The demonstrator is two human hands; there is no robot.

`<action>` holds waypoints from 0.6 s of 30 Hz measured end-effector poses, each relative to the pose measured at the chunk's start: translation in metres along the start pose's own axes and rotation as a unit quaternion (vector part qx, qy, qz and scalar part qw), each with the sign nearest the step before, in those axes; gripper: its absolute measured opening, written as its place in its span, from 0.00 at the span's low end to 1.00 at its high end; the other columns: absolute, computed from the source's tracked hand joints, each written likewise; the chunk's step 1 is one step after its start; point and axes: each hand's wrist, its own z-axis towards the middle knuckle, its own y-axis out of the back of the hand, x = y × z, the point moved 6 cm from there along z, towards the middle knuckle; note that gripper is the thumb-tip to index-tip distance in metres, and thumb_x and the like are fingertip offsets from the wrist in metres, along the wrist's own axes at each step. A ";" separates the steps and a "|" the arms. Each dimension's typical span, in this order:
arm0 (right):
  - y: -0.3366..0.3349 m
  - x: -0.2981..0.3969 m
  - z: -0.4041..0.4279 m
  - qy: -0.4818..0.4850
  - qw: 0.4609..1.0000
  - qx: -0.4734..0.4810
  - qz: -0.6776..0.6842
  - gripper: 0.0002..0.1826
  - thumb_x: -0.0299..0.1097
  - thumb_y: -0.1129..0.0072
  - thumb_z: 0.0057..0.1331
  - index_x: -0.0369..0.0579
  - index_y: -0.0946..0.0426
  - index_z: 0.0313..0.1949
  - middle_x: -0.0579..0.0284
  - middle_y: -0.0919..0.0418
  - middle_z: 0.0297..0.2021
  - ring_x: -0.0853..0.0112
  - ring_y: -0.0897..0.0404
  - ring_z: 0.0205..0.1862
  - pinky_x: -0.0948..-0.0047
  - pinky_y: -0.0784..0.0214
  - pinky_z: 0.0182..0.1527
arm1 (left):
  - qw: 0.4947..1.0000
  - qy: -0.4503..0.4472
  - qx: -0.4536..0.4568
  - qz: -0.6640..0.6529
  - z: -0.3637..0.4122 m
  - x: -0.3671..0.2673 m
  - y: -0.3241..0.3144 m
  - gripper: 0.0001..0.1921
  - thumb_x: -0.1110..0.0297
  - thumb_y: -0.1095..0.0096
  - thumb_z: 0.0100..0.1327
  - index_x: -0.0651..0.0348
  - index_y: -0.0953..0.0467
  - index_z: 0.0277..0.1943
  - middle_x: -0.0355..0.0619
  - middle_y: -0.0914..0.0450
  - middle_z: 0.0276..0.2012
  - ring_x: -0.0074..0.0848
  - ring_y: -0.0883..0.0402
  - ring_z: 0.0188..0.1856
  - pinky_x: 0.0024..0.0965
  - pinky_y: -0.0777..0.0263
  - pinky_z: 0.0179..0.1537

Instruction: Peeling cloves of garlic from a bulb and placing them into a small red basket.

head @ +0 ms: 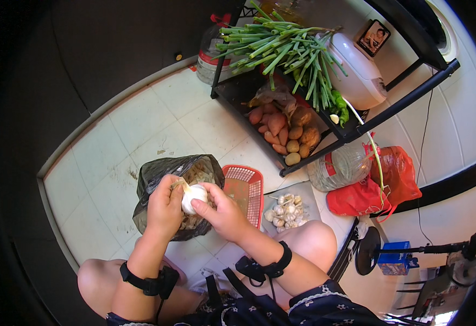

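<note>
Both my hands hold one white garlic bulb (192, 198) above a black plastic bag (150, 171). My left hand (166, 205) pinches it near the dry stem, and my right hand (223, 212) has thumb and fingers on its other side. Papery husks and scraps (201, 173) lie inside the bag. A red plastic basket (256, 191) stands just right of the bag, with some small bits on its bottom. Beyond it, a pile of garlic bulbs (288, 212) rests on a grey sheet beside my right knee.
A black metal rack (254, 132) holds scallions (278, 45), green peppers (339, 106), sweet potatoes (276, 124), potatoes (293, 158) and a white rice cooker (356, 69). Near it are a clear plastic jug (335, 167) and red bags (356, 199). A fan (368, 250) stands at right.
</note>
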 end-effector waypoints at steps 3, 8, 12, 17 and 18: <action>0.002 0.000 0.000 0.023 1.000 -0.017 0.009 0.26 0.47 0.47 0.63 0.41 0.36 0.53 0.52 0.24 0.40 0.69 0.23 0.40 0.72 0.33 0.43 | 0.998 0.021 0.009 -0.051 0.001 0.003 -0.002 0.04 0.74 0.51 0.64 0.64 0.30 0.36 0.40 0.26 0.27 0.20 0.30 0.29 0.25 0.34 0.32; 0.002 0.008 -0.006 0.031 0.999 -0.009 -0.033 0.24 0.43 0.49 0.62 0.44 0.37 0.53 0.50 0.25 0.42 0.66 0.23 0.42 0.70 0.33 0.45 | 0.986 0.089 0.027 -0.135 0.002 0.008 0.000 0.04 0.73 0.52 0.65 0.62 0.30 0.36 0.35 0.28 0.27 0.15 0.32 0.30 0.21 0.34 0.32; 0.003 0.003 -0.004 0.060 0.998 -0.020 -0.030 0.24 0.41 0.50 0.61 0.45 0.39 0.54 0.47 0.26 0.44 0.62 0.24 0.44 0.68 0.34 0.47 | 0.981 0.084 0.038 -0.172 0.003 0.009 -0.003 0.03 0.73 0.51 0.65 0.62 0.30 0.37 0.35 0.28 0.30 0.15 0.31 0.32 0.20 0.34 0.35; 0.007 0.001 -0.003 0.065 0.996 -0.042 -0.040 0.25 0.41 0.50 0.61 0.45 0.41 0.55 0.46 0.27 0.45 0.61 0.24 0.45 0.67 0.34 0.48 | 0.960 0.116 0.073 -0.243 0.001 -0.001 -0.014 0.03 0.69 0.47 0.64 0.57 0.31 0.38 0.33 0.28 0.31 0.14 0.29 0.32 0.19 0.32 0.32; 0.007 0.001 -0.002 0.067 0.996 -0.043 -0.039 0.25 0.41 0.50 0.61 0.45 0.41 0.54 0.46 0.27 0.45 0.61 0.25 0.45 0.67 0.34 0.48 | 0.961 0.128 0.083 -0.230 0.001 0.001 -0.013 0.03 0.69 0.46 0.63 0.57 0.30 0.37 0.33 0.28 0.31 0.13 0.30 0.31 0.18 0.33 0.31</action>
